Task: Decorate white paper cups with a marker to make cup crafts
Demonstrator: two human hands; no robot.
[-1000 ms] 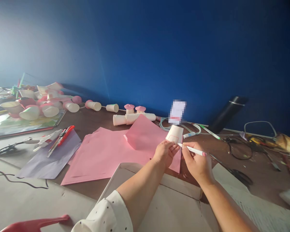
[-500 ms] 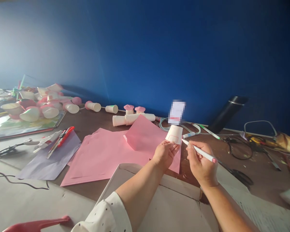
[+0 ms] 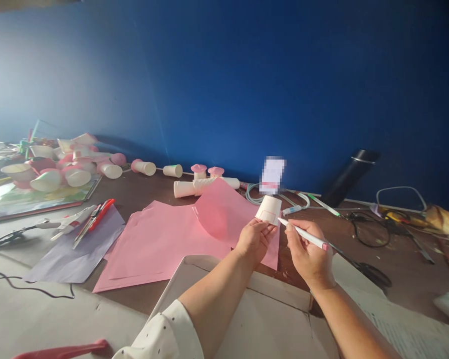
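My left hand (image 3: 253, 242) grips a white paper cup (image 3: 270, 208) near its rim, with the cup's narrow base pointing up. Thin pink lines forming a box-like outline show on the cup's side. In my right hand (image 3: 311, 254) is a white marker pen (image 3: 306, 235) with a pink end, its tip at or very near the cup's right side; actual contact is hard to tell. Behind my left hand lie pink paper sheets (image 3: 160, 244), one curling upward. A stack of nested paper cups (image 3: 184, 189) rests on its side beyond them.
Cups with pink parts (image 3: 77, 174) are heaped at far left. A red-handled cutter (image 3: 95, 219) and a glue gun (image 3: 73, 222) lie on purple paper (image 3: 75, 257). Black scissors (image 3: 374, 274), a black bottle (image 3: 353, 174), cables (image 3: 370, 229) and a green-tipped pen (image 3: 325, 205) are on the right.
My right hand and the marker have shifted slightly left, bringing the tip closer to the cup's lower right side. The cup has tilted a little in my left hand.
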